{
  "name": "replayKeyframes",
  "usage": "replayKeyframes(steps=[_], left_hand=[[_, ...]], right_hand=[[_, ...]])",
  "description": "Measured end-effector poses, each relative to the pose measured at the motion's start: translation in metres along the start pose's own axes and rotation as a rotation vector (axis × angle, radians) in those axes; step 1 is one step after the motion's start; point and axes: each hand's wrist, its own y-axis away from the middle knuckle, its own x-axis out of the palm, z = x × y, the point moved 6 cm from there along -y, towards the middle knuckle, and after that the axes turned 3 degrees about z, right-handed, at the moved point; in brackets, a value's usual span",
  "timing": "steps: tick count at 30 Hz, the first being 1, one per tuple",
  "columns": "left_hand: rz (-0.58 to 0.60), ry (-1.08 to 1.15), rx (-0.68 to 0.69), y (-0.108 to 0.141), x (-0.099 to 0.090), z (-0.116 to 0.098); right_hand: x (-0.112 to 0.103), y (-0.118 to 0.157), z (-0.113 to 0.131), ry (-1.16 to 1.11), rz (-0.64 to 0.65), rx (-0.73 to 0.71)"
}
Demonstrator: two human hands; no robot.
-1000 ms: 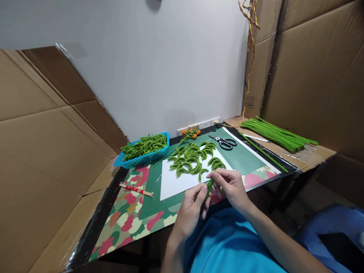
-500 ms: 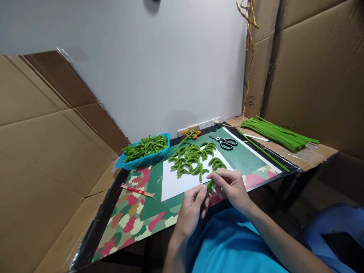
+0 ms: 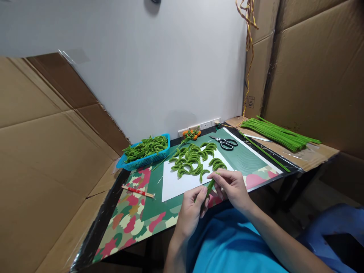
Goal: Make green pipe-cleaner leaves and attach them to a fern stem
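Note:
My left hand [image 3: 192, 206] and my right hand [image 3: 230, 187] are close together over the near edge of the table. Between them is a short green pipe cleaner piece [image 3: 209, 186]. The left fingers wrap round its lower part, while the right thumb and fingertips pinch its upper end. Just beyond my hands, many curved green pipe cleaner pieces [image 3: 193, 156] lie on a white sheet of paper [image 3: 173, 185]. A small row of similar curved pieces [image 3: 217, 163] sits apart on the right of the sheet.
A blue basket [image 3: 136, 163] heaped with green pieces stands at the left. Black-handled scissors [image 3: 226, 143] lie near orange flowers [image 3: 192, 134] at the back. Long green pipe cleaners [image 3: 278, 132] are stacked at the right. Wrapped chopsticks [image 3: 138, 191] lie at the left.
Both hands keep nearly the same position and grip on the green piece. The whole view has shifted very slightly; nothing on the table has visibly moved.

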Motion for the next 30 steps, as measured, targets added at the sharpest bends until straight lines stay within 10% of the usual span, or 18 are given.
replayKeyframes(steps=[30], left_hand=[[-0.074, 0.163, -0.111, 0.001, 0.003, 0.005]], right_hand=[[-0.028, 0.011, 0.006, -0.044, -0.256, -0.104]])
